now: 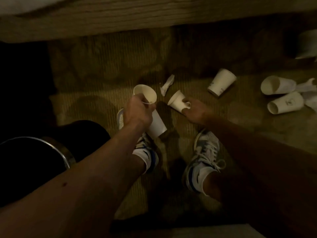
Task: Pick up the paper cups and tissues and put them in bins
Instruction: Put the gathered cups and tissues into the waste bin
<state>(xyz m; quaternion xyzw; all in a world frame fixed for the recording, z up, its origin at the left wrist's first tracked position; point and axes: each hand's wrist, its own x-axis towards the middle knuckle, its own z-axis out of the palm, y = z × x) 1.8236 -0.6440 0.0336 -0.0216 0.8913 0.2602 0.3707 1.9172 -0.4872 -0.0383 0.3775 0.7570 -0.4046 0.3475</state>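
My left hand (pixel 137 111) grips a white paper cup (pixel 155 122) around its middle, its open mouth tilted up and away from me. My right hand (pixel 193 109) pinches a crumpled paper cup (pixel 176 101) lying low over the carpet. A crumpled tissue (pixel 167 85) lies just beyond the two cups. Farther right, a cup (pixel 222 82) lies on its side, and two more cups (pixel 277 86) (pixel 285 105) lie at the right edge beside more tissues (pixel 307 87).
A round bin (pixel 67 152) with a metal rim stands at the left by my left arm. A wooden furniture edge (pixel 154 16) runs across the top. My two sneakers (pixel 205 150) stand on the patterned carpet. Another white object (pixel 307 47) sits at the top right.
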